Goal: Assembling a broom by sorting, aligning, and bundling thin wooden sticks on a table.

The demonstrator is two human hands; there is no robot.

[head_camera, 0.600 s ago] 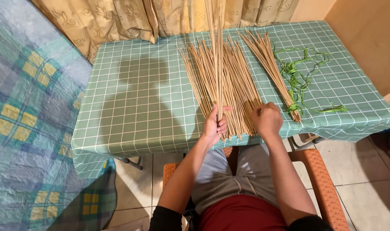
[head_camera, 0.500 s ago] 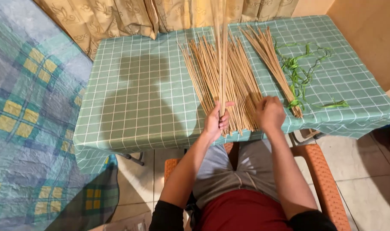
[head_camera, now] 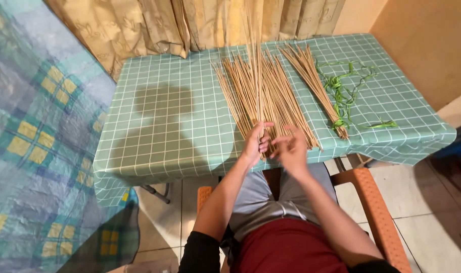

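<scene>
My left hand (head_camera: 254, 144) is closed around the lower ends of a few thin sticks (head_camera: 259, 76), thumb and fingers pinching them just above the near edge of the tabletop. The held sticks rise steeply away from me, their tips reaching up in front of the curtain (head_camera: 154, 25) at the far edge. My right hand (head_camera: 291, 149) is open and holds nothing; its fingers are spread and slightly blurred, hovering just beside the left hand over the near ends of the pile.

Half a second ago the right hand lay flat on the pile, further to the right and knuckles up. Now it is lifted off and has moved in toward the left hand, fingers fanned. The left hand keeps the same pinch on the same raised sticks. I judge that the right hand is coming across to meet the sticks the left one holds.

Under both hands lies the pile (head_camera: 271, 101) of loose sticks, fanned out from the near edge toward the far edge, about the middle of the tabletop. To its right is a tighter bundle (head_camera: 314, 83), lying slantwise, its near end bound with green ribbon (head_camera: 341, 96) that trails in loops toward the right edge. The tablecloth (head_camera: 165, 126) is green with a white grid. I sit on an orange chair (head_camera: 372, 202).
</scene>
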